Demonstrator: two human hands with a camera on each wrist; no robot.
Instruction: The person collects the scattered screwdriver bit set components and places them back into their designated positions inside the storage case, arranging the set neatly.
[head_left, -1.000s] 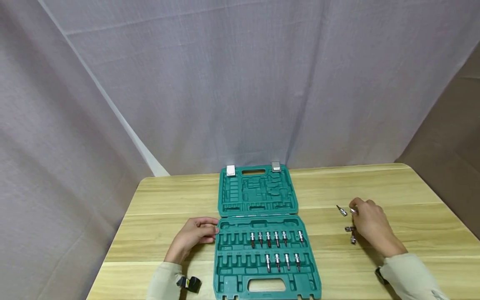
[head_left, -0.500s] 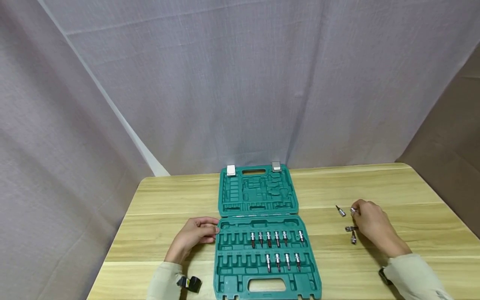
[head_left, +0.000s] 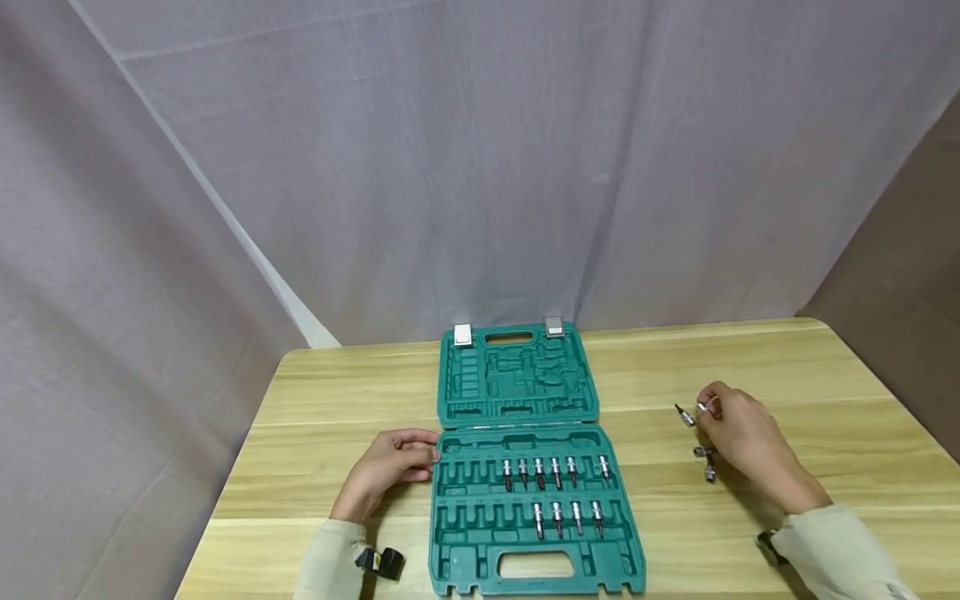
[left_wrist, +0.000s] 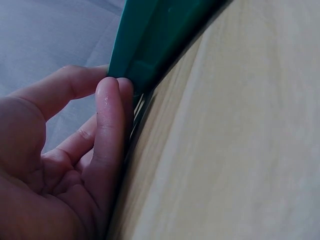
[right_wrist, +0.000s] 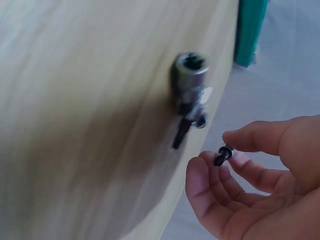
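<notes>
An open green tool case lies flat in the middle of the wooden table. Its near half holds two rows of small bit sockets. My left hand rests on the table with its fingertips against the left edge of the case. To the right of the case, my right hand pinches one small bit socket between thumb and fingers, just above the table. Three loose bit sockets lie beside that hand; the nearest one shows blurred in the right wrist view.
A grey cloth backdrop hangs behind and to the left of the table. The case lid has two metal latches at its far edge. Bare wood lies left of the case and along the right side past the loose bits.
My right hand has risen slightly with the pinched bit socket. The left hand and the case have stayed put; the view has tilted a little.
</notes>
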